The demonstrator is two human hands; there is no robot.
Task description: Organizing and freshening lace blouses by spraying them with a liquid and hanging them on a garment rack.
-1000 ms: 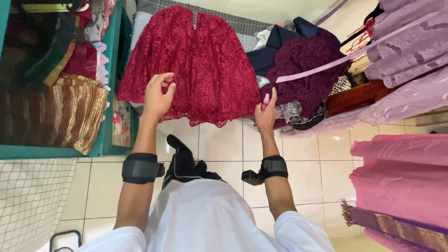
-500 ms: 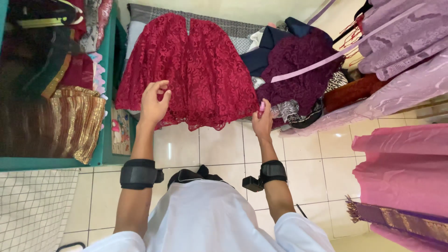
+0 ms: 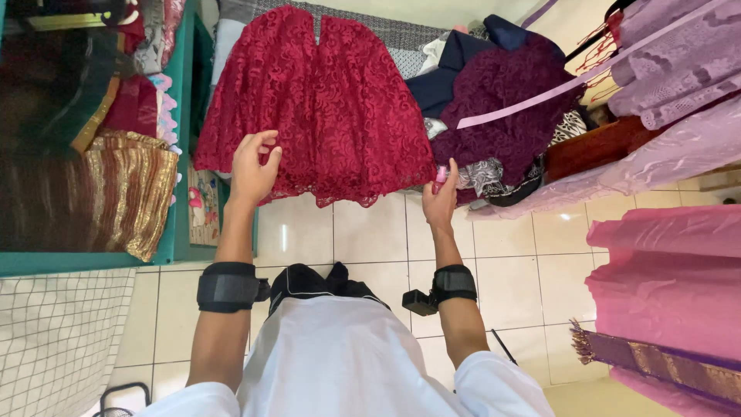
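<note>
A dark red lace garment (image 3: pixel 324 108) lies spread flat on a grey patterned bed (image 3: pixel 417 35), its scalloped hem hanging over the bed's near edge above the pale tiled floor (image 3: pixel 370 239). The left hand (image 3: pixel 253 166) is raised in front of the hem near the garment's left side; its fingers are curled and loosely apart, the grip open and holding nothing, though whether the fingertips brush the lace cannot be told. The right hand (image 3: pixel 441 202) sits at the hem's right corner, its grip closed on a small pink object (image 3: pixel 440 177) held upright between thumb and fingers, right against the edge of the lace; what the object is cannot be made out. Both forearms carry black wrist straps, the left one (image 3: pixel 228 286) broad, the right one (image 3: pixel 454 282) with a small black box attached.

Just beside the garment on the right of the bed lies a heap of clothes topped by a deep purple lace piece (image 3: pixel 502 100) with a pale lilac ribbon across it. Lilac and pink fabrics (image 3: pixel 671 69) hang at the right edge of the view. On the left, a teal shelf (image 3: pixel 181 154) holds folded cloths, among them a gold striped one (image 3: pixel 131 193).
</note>
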